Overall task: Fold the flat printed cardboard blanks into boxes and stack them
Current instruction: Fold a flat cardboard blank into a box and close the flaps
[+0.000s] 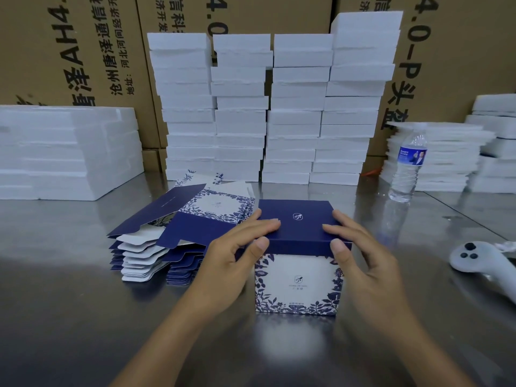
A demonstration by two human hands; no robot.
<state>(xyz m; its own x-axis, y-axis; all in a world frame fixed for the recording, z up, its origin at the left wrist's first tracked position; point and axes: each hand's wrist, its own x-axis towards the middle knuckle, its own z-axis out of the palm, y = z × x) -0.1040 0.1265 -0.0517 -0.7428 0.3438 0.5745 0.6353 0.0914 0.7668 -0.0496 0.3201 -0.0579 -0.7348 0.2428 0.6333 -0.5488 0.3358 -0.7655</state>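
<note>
Pressing down on the dark blue lid (pixel 296 219) of a folded box (pixel 297 283), both hands work at the middle of the steel table (pixel 69 275). The left hand (pixel 231 255) lays straight fingers across the lid's left part, thumb against its front edge; the right hand (pixel 360 255) mirrors it on the right, lower fingers loosely beside the box wall. The box stands upright, its floral face toward the camera. Just left of it lies a fanned pile of flat blanks (pixel 156 247). Behind stand white foam stacks (pixel 268 113), with a water bottle (pixel 407 169) to the right and a white controller (pixel 474 258) nearer.
</note>
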